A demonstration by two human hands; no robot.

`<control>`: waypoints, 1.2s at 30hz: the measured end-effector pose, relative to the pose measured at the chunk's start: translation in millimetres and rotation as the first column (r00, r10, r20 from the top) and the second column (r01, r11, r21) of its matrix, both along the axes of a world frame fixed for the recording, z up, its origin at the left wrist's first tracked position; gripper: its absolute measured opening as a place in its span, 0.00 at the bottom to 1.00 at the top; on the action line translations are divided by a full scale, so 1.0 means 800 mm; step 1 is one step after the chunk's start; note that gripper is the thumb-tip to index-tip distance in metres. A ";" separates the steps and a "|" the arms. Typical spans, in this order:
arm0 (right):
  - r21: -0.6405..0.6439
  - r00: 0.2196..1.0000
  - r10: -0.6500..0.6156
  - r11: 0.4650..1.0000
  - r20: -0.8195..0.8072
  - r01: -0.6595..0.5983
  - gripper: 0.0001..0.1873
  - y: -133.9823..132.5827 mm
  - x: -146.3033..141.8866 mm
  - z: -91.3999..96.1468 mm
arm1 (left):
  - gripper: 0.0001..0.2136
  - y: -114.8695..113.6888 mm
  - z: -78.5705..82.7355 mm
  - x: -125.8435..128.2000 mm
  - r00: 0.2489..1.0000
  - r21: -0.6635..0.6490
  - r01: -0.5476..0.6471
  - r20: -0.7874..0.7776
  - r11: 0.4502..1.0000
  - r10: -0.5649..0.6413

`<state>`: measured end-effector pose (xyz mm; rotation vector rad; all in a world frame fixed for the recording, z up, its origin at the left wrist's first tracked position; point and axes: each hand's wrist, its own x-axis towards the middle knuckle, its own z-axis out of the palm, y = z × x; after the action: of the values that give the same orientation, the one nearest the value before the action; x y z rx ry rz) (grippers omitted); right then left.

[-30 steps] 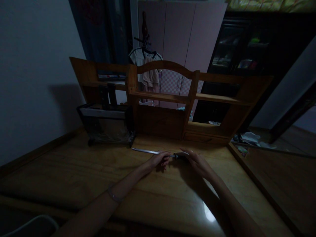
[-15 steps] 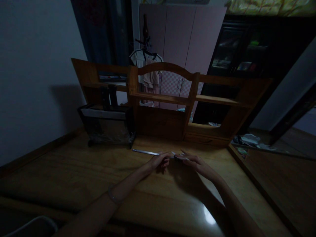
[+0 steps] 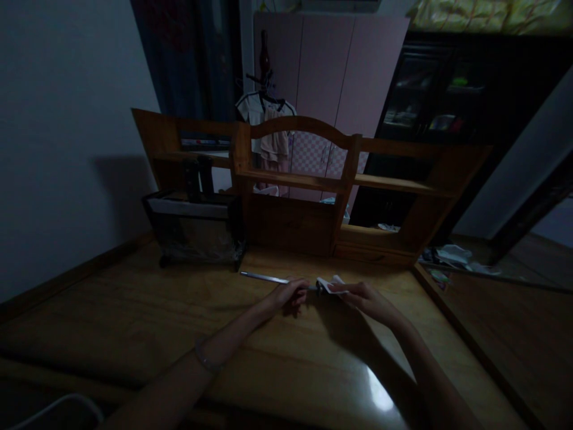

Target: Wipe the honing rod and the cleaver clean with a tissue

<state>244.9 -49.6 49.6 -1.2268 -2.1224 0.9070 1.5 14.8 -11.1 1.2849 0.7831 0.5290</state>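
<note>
My left hand [image 3: 292, 294] is wrapped round a thin silver rod [image 3: 264, 277], held just above the wooden desk. One end of the rod points left. Past my fingers, its other end runs right to a small dark piece [image 3: 319, 286] whose shape is too dim to make out. My right hand [image 3: 364, 298] pinches a white tissue or cloth [image 3: 336, 283] against that dark piece. The cloth and the fingers partly cover the piece.
A wooden shelf unit [image 3: 293, 178] stands along the back of the desk [image 3: 277, 358]. At left is a black-framed boxy object [image 3: 197, 230] with a clear plastic wrap. A white cable [image 3: 67, 399] curves at lower left. Light papers [image 3: 454, 254] lie beyond the right edge.
My right hand has moved slightly to the right along the rod's end, and its fingers have drawn together on the white cloth. My left hand has stayed nearly in place.
</note>
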 end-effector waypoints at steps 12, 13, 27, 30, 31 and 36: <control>-0.010 0.998 0.050 0.999 -0.040 -0.050 0.26 0.000 -0.005 -0.006 | 0.18 0.001 -0.006 -0.001 0.999 -0.012 0.000 0.036 1.000 0.001; -0.030 0.997 0.040 0.999 -0.067 -0.042 0.30 0.001 -0.006 -0.007 | 0.18 0.002 -0.006 -0.001 0.999 -0.014 -0.002 0.038 1.000 0.002; 0.012 0.999 -0.039 0.999 -0.031 0.040 0.33 -0.004 -0.026 -0.008 | 0.19 0.002 -0.002 0.003 1.000 -0.075 -0.022 -0.007 0.997 0.022; 0.048 0.999 0.000 0.999 0.044 -0.002 0.36 0.000 -0.019 -0.016 | 0.19 0.002 -0.001 0.003 0.999 -0.080 -0.029 -0.016 0.996 0.028; 0.055 0.996 0.006 0.998 0.085 -0.011 0.36 0.001 -0.017 -0.017 | 0.19 0.001 0.000 0.003 0.999 -0.080 -0.033 -0.017 0.996 0.032; 0.013 0.977 0.048 0.999 0.206 -0.052 0.38 -0.001 -0.010 -0.013 | 0.19 -0.001 0.004 0.004 0.999 -0.073 -0.049 -0.020 0.996 0.047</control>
<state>237.1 -50.4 39.0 -1.3128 -2.3274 0.8091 4.3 13.8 -7.7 1.2067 0.8429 0.5232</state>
